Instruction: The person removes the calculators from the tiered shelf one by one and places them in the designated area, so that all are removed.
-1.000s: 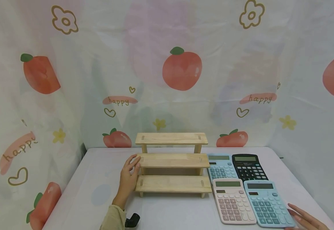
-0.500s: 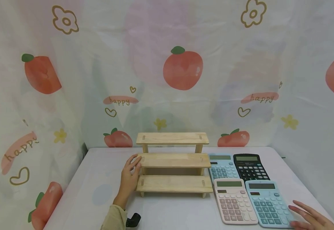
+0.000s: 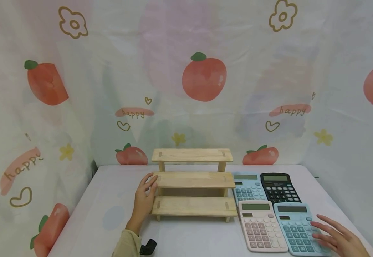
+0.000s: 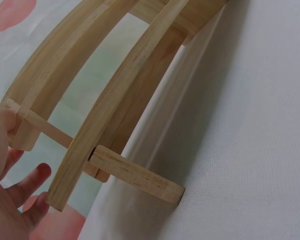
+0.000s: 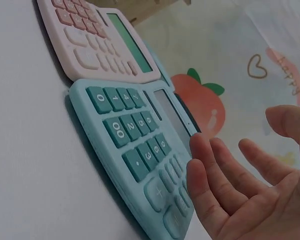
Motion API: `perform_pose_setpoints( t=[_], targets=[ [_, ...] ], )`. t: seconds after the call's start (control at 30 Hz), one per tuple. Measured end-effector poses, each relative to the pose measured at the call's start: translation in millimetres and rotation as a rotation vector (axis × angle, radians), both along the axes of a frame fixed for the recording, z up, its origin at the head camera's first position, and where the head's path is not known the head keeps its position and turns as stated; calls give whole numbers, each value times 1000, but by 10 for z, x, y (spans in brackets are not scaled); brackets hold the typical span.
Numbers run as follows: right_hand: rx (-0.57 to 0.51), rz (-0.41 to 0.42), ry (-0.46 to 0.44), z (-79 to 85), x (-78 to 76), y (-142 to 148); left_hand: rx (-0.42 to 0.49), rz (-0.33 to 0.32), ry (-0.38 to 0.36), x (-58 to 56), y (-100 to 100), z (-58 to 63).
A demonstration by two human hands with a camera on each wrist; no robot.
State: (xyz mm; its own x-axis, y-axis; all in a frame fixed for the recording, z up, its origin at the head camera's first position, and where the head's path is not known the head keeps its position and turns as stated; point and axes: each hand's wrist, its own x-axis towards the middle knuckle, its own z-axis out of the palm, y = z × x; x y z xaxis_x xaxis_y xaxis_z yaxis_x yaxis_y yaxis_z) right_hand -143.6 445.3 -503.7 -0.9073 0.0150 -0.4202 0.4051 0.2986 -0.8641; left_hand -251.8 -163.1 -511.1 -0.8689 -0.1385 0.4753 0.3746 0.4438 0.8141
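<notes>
A three-tier wooden shelf [image 3: 194, 206] stands on the table. My left hand [image 3: 145, 198] is at its left end, thumb and fingers holding the end of the middle board; in the left wrist view the other fingers [image 4: 27, 192] are spread beside the lower board. My right hand [image 3: 342, 237] hovers over the right edge of the front blue calculator [image 5: 140, 132], its fingers apart, loosely bent and gripping nothing. Left of that calculator lies a pink calculator [image 3: 263, 228]. Behind them are another blue calculator [image 3: 249, 185], partly hidden by the shelf, and a black calculator [image 3: 277, 187].
The white-covered table [image 3: 186, 239] meets a patterned cloth backdrop [image 3: 167, 78] behind and on both sides. A small black curved object [image 3: 148, 247] shows by the left sleeve. The calculators lie flat, packed close together against the shelf's right side.
My right hand has moved left and upward in the head view, now over the front blue calculator's right edge. The left hand, the shelf and the calculators stay in place.
</notes>
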Motion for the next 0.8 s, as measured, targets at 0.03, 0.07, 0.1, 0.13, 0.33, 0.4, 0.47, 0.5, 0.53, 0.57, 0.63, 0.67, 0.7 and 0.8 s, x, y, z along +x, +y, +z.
perform_pose_setpoints(
  t=[0.03,0.07,0.1,0.13,0.33,0.4,0.47,0.5,0.53,0.57,0.63,0.67,0.7,0.8],
  targets=[
    [2,-12,0,22,-13,-30,0,-2,2,-4,4,-3],
    [-5,-28,8,43,-23,-60,1,-5,3,-5,6,-4],
    [-7,-40,20,63,-34,-94,1,-8,5,-6,8,-4],
    [-2,-37,21,90,-47,-128,0,-9,5,-7,10,-4],
    [13,-58,31,223,-133,-347,3,-3,-9,-3,-1,2],
    [36,-56,34,259,-159,-416,1,-3,-14,-3,-9,7],
    [59,-56,50,287,-180,-483,0,-7,-19,-2,-12,11],
    [60,-59,58,297,-189,-515,-3,-8,-20,-2,-12,13],
    [61,-63,67,302,-200,-546,-3,-8,-20,-2,-11,14],
    [51,-67,73,306,-213,-576,-2,-8,-18,-2,-9,15],
    [39,-71,94,303,-233,-642,-4,-6,-12,-3,-6,14],
    [34,-69,106,300,-241,-675,-4,-5,-10,-1,-4,13],
    [26,-67,113,297,-250,-708,-6,-2,-6,-1,-1,11],
    [29,-57,143,293,-281,-823,-10,1,2,0,0,4]
  ],
)
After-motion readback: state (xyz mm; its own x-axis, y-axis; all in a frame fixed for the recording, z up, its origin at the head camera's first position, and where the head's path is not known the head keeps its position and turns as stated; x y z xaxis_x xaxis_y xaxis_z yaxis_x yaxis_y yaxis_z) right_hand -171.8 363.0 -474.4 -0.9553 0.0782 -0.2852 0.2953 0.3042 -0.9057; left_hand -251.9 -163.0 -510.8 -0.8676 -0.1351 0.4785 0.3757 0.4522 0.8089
